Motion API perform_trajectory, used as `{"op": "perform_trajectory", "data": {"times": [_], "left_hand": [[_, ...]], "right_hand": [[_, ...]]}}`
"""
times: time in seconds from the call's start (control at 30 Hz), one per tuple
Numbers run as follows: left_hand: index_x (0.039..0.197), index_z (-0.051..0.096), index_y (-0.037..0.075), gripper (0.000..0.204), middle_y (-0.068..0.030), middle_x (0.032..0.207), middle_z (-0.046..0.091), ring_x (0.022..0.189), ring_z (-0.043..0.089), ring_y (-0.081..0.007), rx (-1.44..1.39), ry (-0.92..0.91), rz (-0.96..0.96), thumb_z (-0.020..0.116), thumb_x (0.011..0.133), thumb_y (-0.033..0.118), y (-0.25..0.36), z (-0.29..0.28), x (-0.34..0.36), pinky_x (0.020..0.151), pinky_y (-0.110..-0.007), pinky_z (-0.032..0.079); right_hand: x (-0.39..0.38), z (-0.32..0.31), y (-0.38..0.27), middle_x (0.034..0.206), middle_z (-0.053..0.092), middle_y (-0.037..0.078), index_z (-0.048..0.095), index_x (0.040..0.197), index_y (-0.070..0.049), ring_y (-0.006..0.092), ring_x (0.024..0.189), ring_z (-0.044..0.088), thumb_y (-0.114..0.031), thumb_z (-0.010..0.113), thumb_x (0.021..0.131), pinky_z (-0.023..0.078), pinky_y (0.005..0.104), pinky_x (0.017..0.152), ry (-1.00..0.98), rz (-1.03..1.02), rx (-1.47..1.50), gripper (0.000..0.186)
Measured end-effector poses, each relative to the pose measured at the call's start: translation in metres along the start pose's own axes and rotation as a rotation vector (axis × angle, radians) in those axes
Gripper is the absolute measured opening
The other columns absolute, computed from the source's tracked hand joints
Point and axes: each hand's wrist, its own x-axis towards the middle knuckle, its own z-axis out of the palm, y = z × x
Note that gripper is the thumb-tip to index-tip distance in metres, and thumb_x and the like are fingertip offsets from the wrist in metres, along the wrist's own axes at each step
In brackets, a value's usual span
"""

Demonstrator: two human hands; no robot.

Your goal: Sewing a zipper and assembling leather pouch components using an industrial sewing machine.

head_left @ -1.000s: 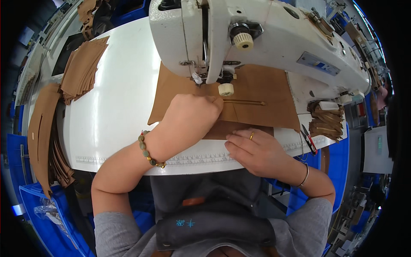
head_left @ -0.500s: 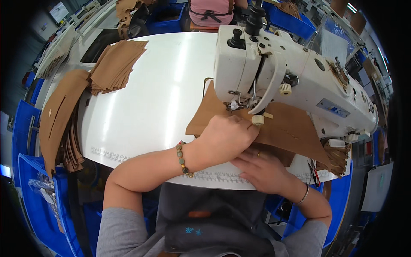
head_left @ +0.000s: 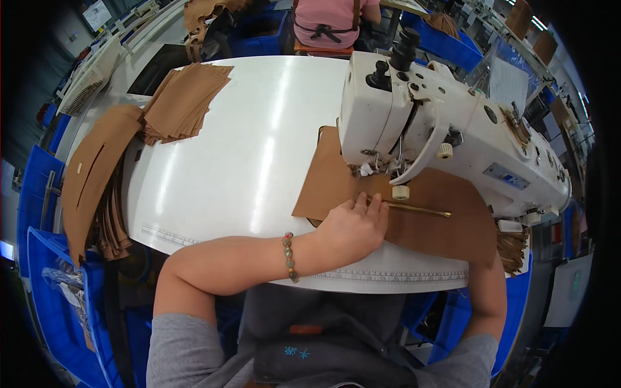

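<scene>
A brown leather-like panel (head_left: 440, 236) lies under the head of a white sewing machine (head_left: 381, 123). Along its middle runs a slim brass-coloured strip (head_left: 424, 209) with a rounded right end; its exact kind is not clear. My left hand (head_left: 352, 233) rests over the panel just in front of the presser foot area, fingers bent and pinched at the strip's left end. The right forearm (head_left: 486, 297) reaches up from the lower right and passes beneath the panel's near right corner. That panel hides my right hand and its fingers.
Brown cut pieces (head_left: 187, 103) are fanned out at the far left of the white table (head_left: 252, 149). A slitted brown piece (head_left: 97, 168) hangs over the left edge above a blue bin (head_left: 58, 291). More brown pieces (head_left: 511, 249) sit right. A person in pink (head_left: 323, 22) sits beyond.
My right hand has gone from beside the left hand to under the panel's right part. The panel has been spread out, and the brass-coloured strip now shows on it.
</scene>
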Motion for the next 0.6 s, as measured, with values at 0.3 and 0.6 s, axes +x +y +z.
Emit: {"op": "perform_trajectory", "data": {"times": [0.3, 0.6], "left_hand": [[0.115, 0.071, -0.012, 0.042, -0.0318, 0.114, 0.074, 0.093, 0.078, -0.0408, 0.201, -0.132, -0.063, 0.067, 0.079, 0.008, 0.004, 0.003, 0.004, 0.064, -0.040, 0.065], [0.117, 0.072, -0.003, 0.034, -0.0151, 0.111, 0.076, 0.109, 0.074, -0.0279, 0.035, -0.186, -0.113, 0.066, 0.087, 0.009, -0.043, -0.050, -0.019, 0.084, -0.038, 0.062]], "right_hand": [[0.082, -0.080, -0.065, 0.102, 0.069, 0.021, 0.072, 0.099, -0.001, 0.0385, 0.099, 0.067, -0.020, 0.070, 0.095, 0.052, 0.0485, 0.078, 0.211, 0.307, 0.049, 0.020], [0.141, 0.003, -0.127, 0.109, 0.066, 0.015, 0.065, 0.122, -0.003, 0.0346, 0.098, 0.068, -0.021, 0.069, 0.089, 0.058, 0.0465, 0.081, 0.035, -0.292, 0.259, 0.038]]}}
